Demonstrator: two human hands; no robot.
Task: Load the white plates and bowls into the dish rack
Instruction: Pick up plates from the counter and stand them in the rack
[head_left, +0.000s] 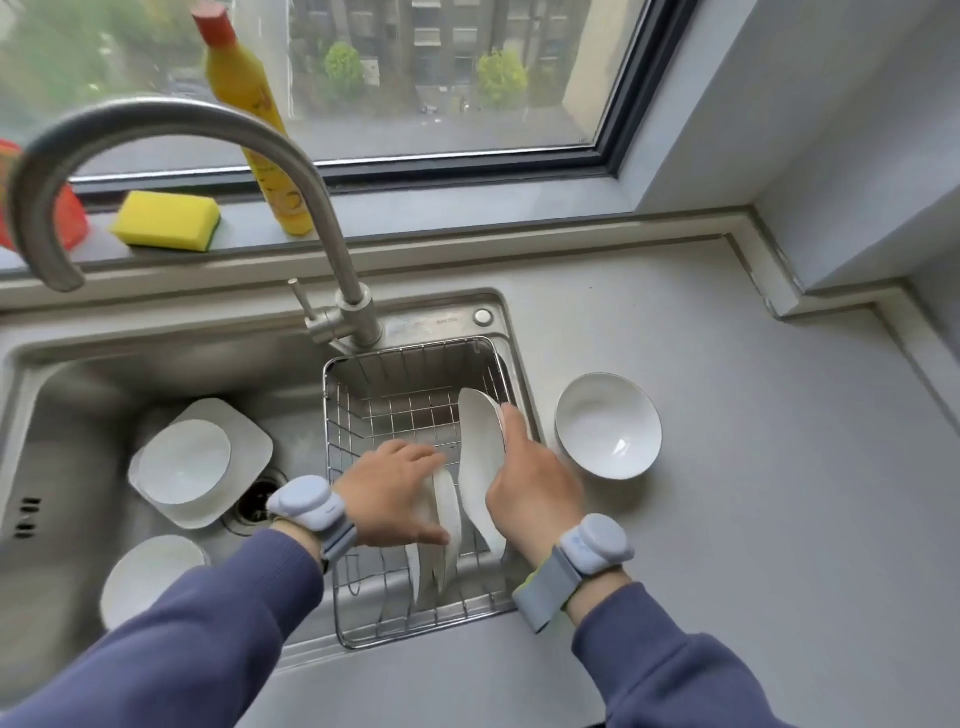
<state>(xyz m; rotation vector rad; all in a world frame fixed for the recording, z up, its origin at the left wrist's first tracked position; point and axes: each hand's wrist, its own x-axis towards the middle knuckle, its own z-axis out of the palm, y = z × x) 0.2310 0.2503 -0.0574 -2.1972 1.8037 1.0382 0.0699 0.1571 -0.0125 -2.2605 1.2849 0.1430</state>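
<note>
Two hands at work over the dish rack (363, 631), a wire basket seated in the right part of the sink (78, 415).

Right hand (535, 488): closed on a white plate (480, 457), held on edge and tilted, its lower rim down near the rack's front wires, just right of the racked pieces.

Left hand (392, 491): fingers spread and laid against the standing plates (441, 535) already upright at the front of the rack; thumb pressed to the nearest rim. Whether it grips or merely steadies them, I cannot tell.

Step in hand, as judged: seating the held plate beside the upright ones. Best done by bracing the standing row so it cannot topple, lowering the rim into a free gap between wires, and releasing only once the plate leans at rest. Risk: rim knocking rim.

Contents by container:
- Rack: upright plates at the front; exact count unclear. Rear portion shows bare wire.
- Sink basin, left: a round bowl (184, 462) resting on a square plate (244, 431), beside the drain; a further round white dish (150, 577) nearer the person.
- Countertop (727, 519), right of rack: one deep white bowl (608, 426), upright, apparently dry inside.

Remaining to load, as judged: four pieces.
</note>
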